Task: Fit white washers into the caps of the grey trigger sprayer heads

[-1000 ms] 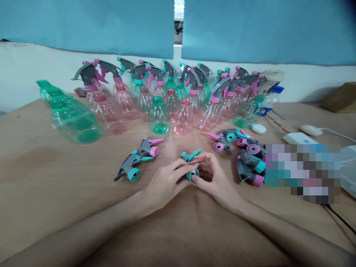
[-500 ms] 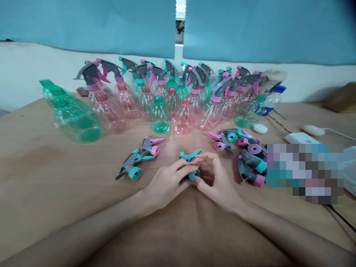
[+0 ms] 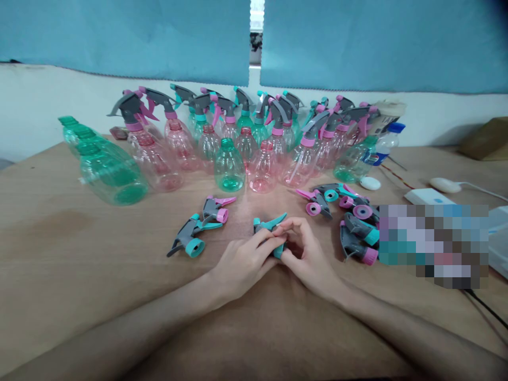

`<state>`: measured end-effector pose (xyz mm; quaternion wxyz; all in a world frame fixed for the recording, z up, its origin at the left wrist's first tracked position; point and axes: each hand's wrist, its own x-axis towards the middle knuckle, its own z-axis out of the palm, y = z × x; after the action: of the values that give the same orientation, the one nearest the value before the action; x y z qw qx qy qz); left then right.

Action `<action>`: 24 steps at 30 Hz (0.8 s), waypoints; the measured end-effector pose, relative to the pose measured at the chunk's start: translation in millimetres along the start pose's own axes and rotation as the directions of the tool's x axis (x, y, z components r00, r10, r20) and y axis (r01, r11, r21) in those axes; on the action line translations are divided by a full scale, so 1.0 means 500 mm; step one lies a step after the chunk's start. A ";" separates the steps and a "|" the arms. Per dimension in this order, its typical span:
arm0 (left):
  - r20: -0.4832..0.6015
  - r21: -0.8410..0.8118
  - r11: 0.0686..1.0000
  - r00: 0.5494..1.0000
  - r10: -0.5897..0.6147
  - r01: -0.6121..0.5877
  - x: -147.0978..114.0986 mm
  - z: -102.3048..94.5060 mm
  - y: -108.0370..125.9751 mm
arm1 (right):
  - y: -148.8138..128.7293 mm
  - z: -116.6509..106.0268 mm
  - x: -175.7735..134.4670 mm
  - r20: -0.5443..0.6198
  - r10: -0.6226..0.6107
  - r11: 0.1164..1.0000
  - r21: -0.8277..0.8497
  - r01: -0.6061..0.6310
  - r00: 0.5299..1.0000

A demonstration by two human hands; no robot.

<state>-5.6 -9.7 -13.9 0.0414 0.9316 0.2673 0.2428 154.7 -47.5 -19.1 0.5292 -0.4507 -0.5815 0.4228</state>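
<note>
Both hands close around a grey and teal spray trigger head (image 3: 270,223) near the middle of the table. My left hand (image 3: 248,259) grips its grey body from the left, and its fingers cover most of that body. On the other side, my right hand (image 3: 307,259) has its thumb and fingers curled at the teal collar. The teal lever sticks out above the fingertips. To the left lie another teal and grey trigger head (image 3: 186,236) and a pink and grey one (image 3: 215,209). More loose trigger heads (image 3: 359,233) are heaped at the right.
Green and pink spray bottles stand along the back, some topped with triggers, others uncapped, such as a green bottle (image 3: 229,166) and a pink bottle (image 3: 262,169). A capped drink bottle (image 3: 387,145), a white disc (image 3: 370,183) and a white box (image 3: 431,197) are on the right.
The trigger head has turned slightly between my hands, its collar opening now less visible. My right thumb has shifted a little over the collar. The rest stays in place.
</note>
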 end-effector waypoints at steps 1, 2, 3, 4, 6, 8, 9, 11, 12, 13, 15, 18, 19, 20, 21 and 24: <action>-0.012 -0.001 1.000 1.000 -0.002 0.002 0.000 0.001 0.000 | 0.002 -0.002 0.002 -0.002 0.005 1.000 0.013 -0.005 1.000; -0.023 -0.007 1.000 1.000 -0.007 0.006 -0.001 0.003 -0.001 | 0.003 -0.004 0.004 0.000 0.014 0.999 0.032 -0.013 1.000; -0.028 -0.015 1.000 1.000 -0.011 0.010 0.000 0.003 -0.001 | 0.003 -0.006 0.006 0.006 0.025 0.998 0.053 -0.026 1.000; -0.026 -0.027 1.000 1.000 -0.012 0.011 0.000 0.003 -0.002 | 0.002 -0.009 0.007 0.019 0.039 0.997 0.072 -0.040 0.999; -0.021 -0.073 0.997 1.000 -0.008 0.007 0.002 0.001 -0.004 | -0.001 -0.013 0.009 0.053 0.062 0.993 0.095 -0.066 0.997; -0.024 -0.147 0.989 1.000 -0.015 0.012 0.005 -0.003 -0.007 | -0.004 -0.016 0.010 0.096 0.075 0.989 0.117 -0.086 0.993; -0.029 -0.188 0.982 0.999 -0.024 0.019 0.006 -0.005 -0.009 | -0.005 -0.018 0.010 0.118 0.079 0.987 0.129 -0.094 0.990; -0.034 -0.258 0.965 0.998 -0.047 0.036 0.008 -0.009 -0.012 | -0.004 -0.021 0.011 0.151 0.081 0.985 0.141 -0.102 0.985; -0.035 -0.285 0.958 0.998 -0.055 0.043 0.008 -0.011 -0.013 | -0.003 -0.023 0.012 0.165 0.081 0.985 0.139 -0.104 0.983; -0.035 -0.308 0.950 0.998 -0.061 0.048 0.009 -0.012 -0.014 | -0.001 -0.025 0.013 0.174 0.082 0.986 0.132 -0.105 0.981; -0.033 -0.342 0.937 0.996 -0.079 0.063 0.010 -0.012 -0.016 | 0.001 -0.027 0.015 0.177 0.078 0.989 0.114 -0.099 0.981; -0.033 -0.375 0.924 0.994 -0.101 0.082 0.012 -0.011 -0.017 | 0.003 -0.029 0.017 0.163 0.073 0.993 0.084 -0.088 0.984; -0.034 -0.378 0.922 0.994 -0.103 0.083 0.012 -0.010 -0.017 | 0.002 -0.029 0.017 0.158 0.075 0.994 0.072 -0.088 0.985; -0.035 -0.378 0.922 0.994 -0.101 0.080 0.012 -0.010 -0.017 | 0.001 -0.028 0.017 0.153 0.080 0.994 0.060 -0.090 0.985; -0.036 -0.374 0.924 0.995 -0.094 0.074 0.012 -0.009 -0.017 | 0.000 -0.026 0.016 0.149 0.087 0.994 0.047 -0.095 0.985; -0.043 -0.349 0.936 0.997 -0.066 0.047 0.011 -0.009 -0.017 | -0.004 -0.021 0.013 0.131 0.096 0.995 0.013 -0.098 0.987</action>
<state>-7.6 0.2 -9.4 0.2050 0.8947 0.2478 0.3101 164.8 -41.4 -15.0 0.4733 -0.4448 -0.5880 0.4821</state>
